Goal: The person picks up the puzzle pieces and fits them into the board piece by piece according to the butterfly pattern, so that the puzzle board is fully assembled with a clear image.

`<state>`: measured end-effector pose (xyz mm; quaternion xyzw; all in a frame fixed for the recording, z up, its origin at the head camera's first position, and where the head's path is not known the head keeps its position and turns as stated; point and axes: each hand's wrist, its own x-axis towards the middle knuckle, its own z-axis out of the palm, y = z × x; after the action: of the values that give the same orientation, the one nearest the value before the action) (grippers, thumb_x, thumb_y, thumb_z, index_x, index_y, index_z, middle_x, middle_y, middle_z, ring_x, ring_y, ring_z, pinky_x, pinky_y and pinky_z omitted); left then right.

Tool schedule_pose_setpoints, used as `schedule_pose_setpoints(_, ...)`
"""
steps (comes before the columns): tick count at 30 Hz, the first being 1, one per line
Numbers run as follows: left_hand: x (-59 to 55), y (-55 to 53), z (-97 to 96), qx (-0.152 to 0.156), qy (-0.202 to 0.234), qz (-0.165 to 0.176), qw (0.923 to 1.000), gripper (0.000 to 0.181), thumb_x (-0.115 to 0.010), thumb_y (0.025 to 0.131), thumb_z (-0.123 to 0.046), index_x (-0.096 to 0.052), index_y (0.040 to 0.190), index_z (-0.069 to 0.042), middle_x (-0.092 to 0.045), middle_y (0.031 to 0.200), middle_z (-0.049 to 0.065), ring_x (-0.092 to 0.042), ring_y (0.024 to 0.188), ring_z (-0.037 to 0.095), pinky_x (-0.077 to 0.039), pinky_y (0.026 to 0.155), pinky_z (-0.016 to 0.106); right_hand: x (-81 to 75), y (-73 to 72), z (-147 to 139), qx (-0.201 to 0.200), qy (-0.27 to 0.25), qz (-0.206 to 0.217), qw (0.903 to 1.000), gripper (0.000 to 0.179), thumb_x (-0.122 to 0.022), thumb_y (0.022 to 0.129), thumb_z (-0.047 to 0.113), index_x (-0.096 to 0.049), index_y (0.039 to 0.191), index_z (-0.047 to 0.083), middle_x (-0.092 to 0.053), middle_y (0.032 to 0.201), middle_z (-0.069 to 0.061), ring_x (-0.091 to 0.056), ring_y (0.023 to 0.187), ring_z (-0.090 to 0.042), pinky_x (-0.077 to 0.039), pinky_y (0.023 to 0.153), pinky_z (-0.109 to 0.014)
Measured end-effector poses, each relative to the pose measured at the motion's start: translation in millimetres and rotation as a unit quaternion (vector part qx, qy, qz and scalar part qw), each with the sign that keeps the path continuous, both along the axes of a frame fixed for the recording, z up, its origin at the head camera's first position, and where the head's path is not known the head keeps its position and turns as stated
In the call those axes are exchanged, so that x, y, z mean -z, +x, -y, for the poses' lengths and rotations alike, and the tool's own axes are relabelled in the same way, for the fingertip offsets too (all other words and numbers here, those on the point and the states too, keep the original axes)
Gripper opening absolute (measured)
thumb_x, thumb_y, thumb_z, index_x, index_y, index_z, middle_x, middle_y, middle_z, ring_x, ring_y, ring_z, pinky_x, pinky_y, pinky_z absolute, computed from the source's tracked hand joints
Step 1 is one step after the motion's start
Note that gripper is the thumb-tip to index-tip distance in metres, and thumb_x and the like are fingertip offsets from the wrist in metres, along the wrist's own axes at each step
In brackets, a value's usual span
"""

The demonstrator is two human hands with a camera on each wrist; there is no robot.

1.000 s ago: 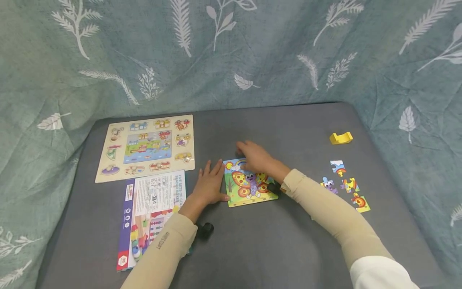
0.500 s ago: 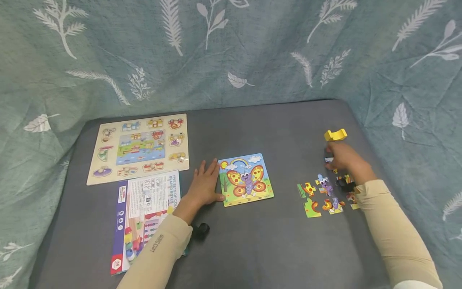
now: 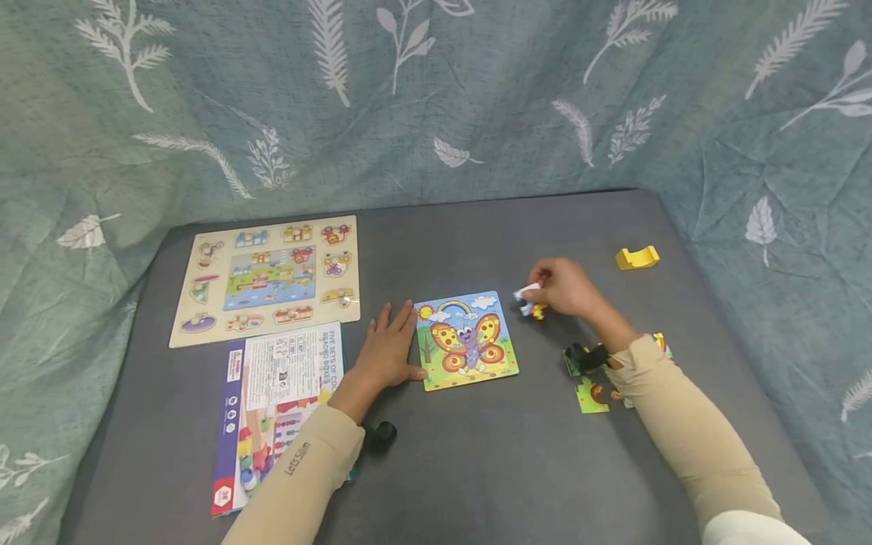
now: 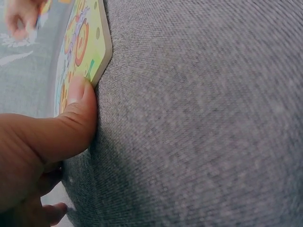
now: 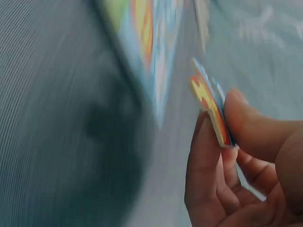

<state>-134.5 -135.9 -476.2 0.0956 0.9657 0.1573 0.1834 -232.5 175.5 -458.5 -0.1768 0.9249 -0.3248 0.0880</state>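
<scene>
My right hand (image 3: 564,288) pinches a puzzle piece (image 5: 210,101) between thumb and fingers, off the table and just right of the butterfly puzzle (image 3: 466,341). Yellow, orange and blue print shows on the piece; a pale edge farther down among the fingers cannot be identified. The square butterfly puzzle lies flat, its picture facing up. My left hand (image 3: 388,348) rests at its left side with fingers spread. In the left wrist view the thumb (image 4: 78,106) touches the puzzle's near corner. Other loose puzzle pieces (image 3: 591,397) lie beneath my right forearm, partly hidden.
At the back left lies a wooden peg board (image 3: 197,276) with vehicle shapes. A printed box (image 3: 289,378) sits in front of it, partly under my left forearm. A yellow arched block (image 3: 637,258) stands at the back right. A patterned curtain (image 3: 436,98) hangs behind the table.
My right hand left the butterfly puzzle, reached right to the loose pieces, and is back near the puzzle's right edge with a piece pinched. The left hand stays beside the puzzle.
</scene>
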Motion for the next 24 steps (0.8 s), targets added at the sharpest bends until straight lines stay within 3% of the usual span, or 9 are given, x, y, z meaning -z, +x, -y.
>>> schedule_pose_setpoints(3,2.6,-1.6,-2.5,0.002,-0.001,0.001,1.0000,0.109,-0.084,0.070,-0.038,-0.022,0.153,-0.004,-0.013,0.162,0.011,-0.004,0.148,0.041,-0.015,0.117,0.059,6.6,-2.7,43.5,-0.017,-0.020,0.036,0.9990,0.021,-0.079,0.080,0.020,-0.064,0.081,0.005,-0.059,0.071,-0.007,-0.051,0.061,-0.016,-0.040,0.057,-0.028)
schedule_pose_setpoints(7,6.5,-2.8,-5.9,0.005,0.002,0.000,1.0000,0.109,-0.084,0.070,-0.039,-0.022,0.153,-0.005,-0.013,0.162,0.010,-0.005,0.148,0.041,-0.015,0.117,0.059,19.6,-4.6,69.8,-0.012,0.038,0.036,0.9986,0.025,-0.078,0.080,0.024,-0.061,0.079,0.007,-0.056,0.069,-0.005,-0.047,0.059,-0.016,-0.037,0.055,-0.026)
schedule_pose_setpoints(10,7.1,-2.7,-6.3,0.007,0.006,-0.001,1.0000,0.109,-0.084,0.070,-0.039,-0.023,0.152,-0.004,-0.014,0.162,0.012,-0.006,0.148,0.042,-0.016,0.116,0.060,23.5,-3.2,77.6,-0.011,0.098,0.016,0.9950,0.026,-0.077,0.081,0.028,-0.060,0.079,0.008,-0.057,0.070,-0.005,-0.047,0.060,-0.016,-0.035,0.055,-0.026)
schedule_pose_setpoints(15,4.1,-4.5,-3.8,0.003,0.004,-0.008,1.0000,0.108,-0.084,0.070,-0.038,-0.024,0.152,-0.003,-0.015,0.162,0.012,-0.007,0.148,0.042,-0.016,0.116,0.061,16.5,0.2,89.2,0.004,0.155,-0.008,0.9879,0.029,-0.076,0.082,0.032,-0.058,0.082,0.009,-0.059,0.075,-0.006,-0.049,0.064,-0.019,-0.035,0.053,-0.028)
schedule_pose_setpoints(21,3.9,-5.9,-5.4,0.008,0.005,0.003,1.0000,0.108,-0.083,0.070,-0.040,-0.022,0.153,-0.004,-0.013,0.162,0.011,-0.005,0.148,0.042,-0.015,0.116,0.060,14.1,2.4,95.5,0.035,0.210,0.015,0.9770,0.029,-0.076,0.082,0.033,-0.055,0.082,0.012,-0.060,0.076,-0.005,-0.054,0.070,-0.021,-0.039,0.051,-0.030)
schedule_pose_setpoints(24,5.1,-5.2,-5.7,0.007,0.008,0.002,0.9999,0.109,-0.084,0.070,-0.040,-0.022,0.153,-0.004,-0.013,0.162,0.012,-0.005,0.148,0.042,-0.015,0.116,0.060,15.7,3.4,95.0,0.048,0.207,0.028,0.9767,0.032,-0.076,0.081,0.034,-0.058,0.094,0.009,-0.061,0.089,-0.010,-0.058,0.083,-0.026,-0.048,0.060,-0.036)
